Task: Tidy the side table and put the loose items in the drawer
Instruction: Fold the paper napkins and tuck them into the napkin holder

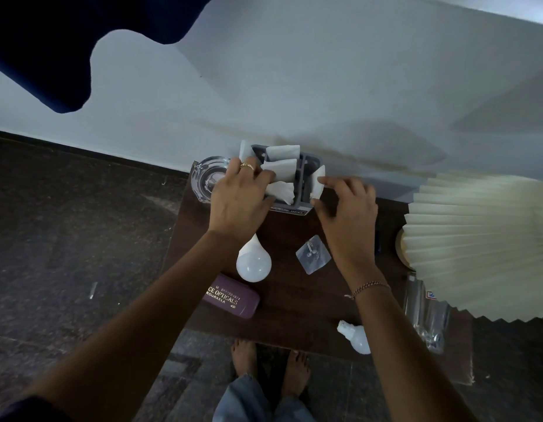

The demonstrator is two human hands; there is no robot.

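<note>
A dark brown tabletop [294,300] is seen. White papers [281,169] are held in a grey holder [303,178]. Two white bulbs [253,263] and a purple case [233,298] with gold letters are shown. The lampshade [477,242] is cream with folds.

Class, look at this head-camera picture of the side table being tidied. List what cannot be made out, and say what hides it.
- Drawer: not in view anywhere in the head view.
- Lamp base: covered by the pleated lampshade.
- Glass ashtray: right part behind the left hand.
- Glasses case: print starts behind the left forearm.
- Grey holder: label too dark to read.
- Clear packet: contents blurred, partly under the lampshade.
</note>
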